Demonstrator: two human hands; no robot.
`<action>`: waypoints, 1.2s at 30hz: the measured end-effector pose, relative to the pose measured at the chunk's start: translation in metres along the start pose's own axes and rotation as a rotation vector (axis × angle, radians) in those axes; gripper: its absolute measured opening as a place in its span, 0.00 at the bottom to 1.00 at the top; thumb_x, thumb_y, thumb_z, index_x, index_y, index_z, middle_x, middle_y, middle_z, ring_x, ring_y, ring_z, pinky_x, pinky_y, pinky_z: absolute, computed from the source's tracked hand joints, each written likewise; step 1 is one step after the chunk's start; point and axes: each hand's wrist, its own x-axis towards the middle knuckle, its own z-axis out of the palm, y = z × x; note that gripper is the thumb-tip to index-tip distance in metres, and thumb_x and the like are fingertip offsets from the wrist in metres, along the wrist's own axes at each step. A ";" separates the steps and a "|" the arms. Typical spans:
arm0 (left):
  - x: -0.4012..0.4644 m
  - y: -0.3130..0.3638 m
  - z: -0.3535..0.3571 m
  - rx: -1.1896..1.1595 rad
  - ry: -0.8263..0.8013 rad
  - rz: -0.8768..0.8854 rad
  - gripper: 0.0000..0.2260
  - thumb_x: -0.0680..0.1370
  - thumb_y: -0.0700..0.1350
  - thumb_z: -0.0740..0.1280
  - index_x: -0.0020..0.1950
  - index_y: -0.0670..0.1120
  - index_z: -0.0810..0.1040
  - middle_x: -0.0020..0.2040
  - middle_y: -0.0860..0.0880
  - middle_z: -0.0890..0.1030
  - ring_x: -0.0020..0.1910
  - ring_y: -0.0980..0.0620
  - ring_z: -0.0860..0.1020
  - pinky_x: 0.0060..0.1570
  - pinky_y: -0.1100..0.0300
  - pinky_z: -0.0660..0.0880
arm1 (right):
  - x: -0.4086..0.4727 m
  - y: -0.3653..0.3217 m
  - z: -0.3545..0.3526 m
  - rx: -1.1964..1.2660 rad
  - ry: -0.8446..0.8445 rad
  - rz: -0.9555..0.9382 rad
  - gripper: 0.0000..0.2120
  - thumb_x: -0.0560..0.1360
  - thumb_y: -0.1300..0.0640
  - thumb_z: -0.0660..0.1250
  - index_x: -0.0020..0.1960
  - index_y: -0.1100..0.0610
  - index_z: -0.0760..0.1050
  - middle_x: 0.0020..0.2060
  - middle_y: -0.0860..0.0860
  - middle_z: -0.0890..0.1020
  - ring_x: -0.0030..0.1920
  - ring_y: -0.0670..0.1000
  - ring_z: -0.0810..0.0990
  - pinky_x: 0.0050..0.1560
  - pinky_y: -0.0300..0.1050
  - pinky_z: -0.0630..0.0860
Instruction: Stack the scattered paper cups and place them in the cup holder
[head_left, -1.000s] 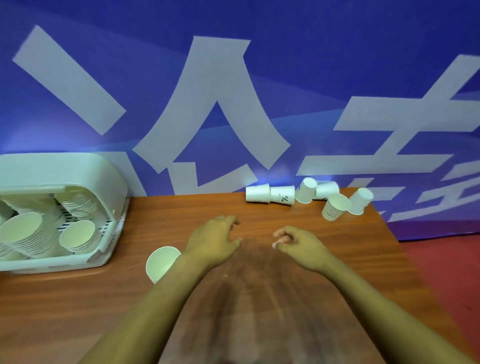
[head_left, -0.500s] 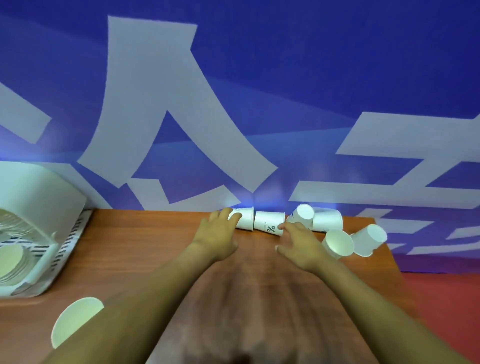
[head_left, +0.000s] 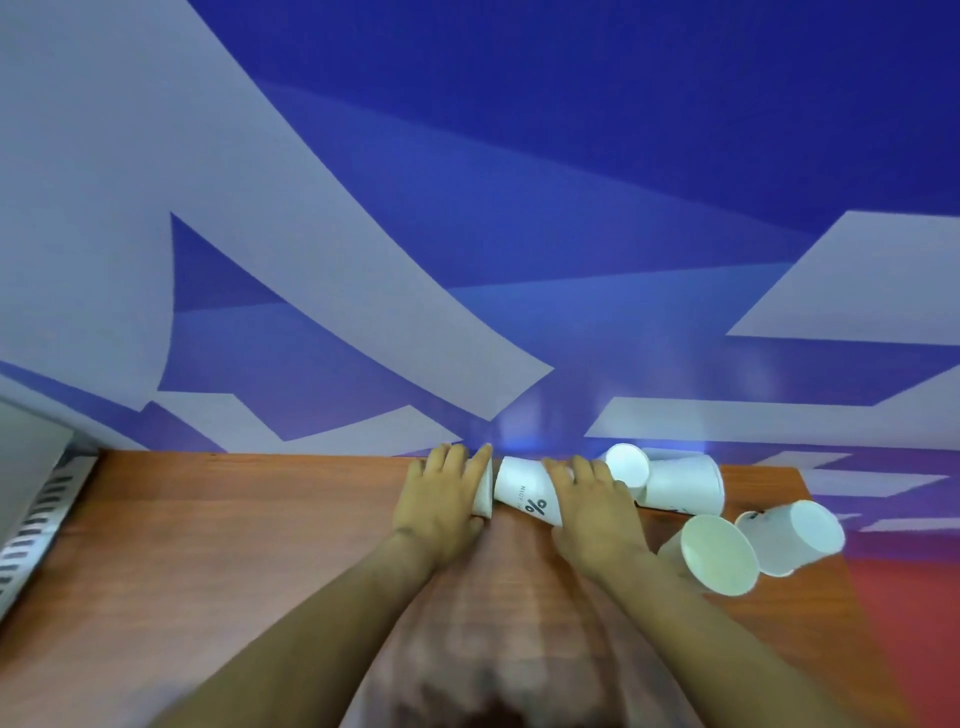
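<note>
Right now both hands work at the table's (head_left: 208, 545) far edge. The left hand (head_left: 441, 499) curls over a plain cup (head_left: 484, 493) lying on its side; the right hand (head_left: 592, 504) covers the printed cup (head_left: 524, 493), whose long axis runs left-right. They lie end to end, almost touching, so nesting probably means sliding them together. The cup holder (head_left: 36, 499) sits at the far-left edge.

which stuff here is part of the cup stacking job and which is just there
Part of the job:
- cup under the left hand
- % cup
- four loose cups on their sides at right
- cup holder, only its edge in view
- left hand, right hand

Just there:
- wooden table
- blue banner
</note>
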 end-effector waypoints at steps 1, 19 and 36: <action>-0.001 0.000 0.002 0.000 -0.007 -0.005 0.34 0.76 0.56 0.62 0.77 0.51 0.50 0.70 0.47 0.62 0.70 0.45 0.61 0.65 0.52 0.62 | 0.000 0.000 0.001 -0.007 0.005 0.000 0.29 0.73 0.58 0.62 0.73 0.50 0.58 0.67 0.52 0.65 0.65 0.55 0.65 0.60 0.47 0.66; -0.188 -0.028 -0.060 -0.529 0.100 -0.135 0.31 0.70 0.52 0.68 0.71 0.52 0.59 0.64 0.52 0.66 0.61 0.46 0.70 0.54 0.53 0.73 | -0.145 -0.067 -0.071 0.325 0.027 0.058 0.32 0.67 0.46 0.70 0.67 0.51 0.63 0.61 0.51 0.67 0.62 0.55 0.66 0.59 0.46 0.70; -0.317 -0.139 -0.101 -0.593 0.479 -0.038 0.30 0.69 0.53 0.74 0.67 0.55 0.66 0.61 0.53 0.70 0.59 0.50 0.73 0.51 0.53 0.75 | -0.234 -0.211 -0.086 0.482 0.179 -0.033 0.36 0.67 0.52 0.73 0.72 0.51 0.63 0.64 0.50 0.65 0.65 0.54 0.67 0.64 0.41 0.64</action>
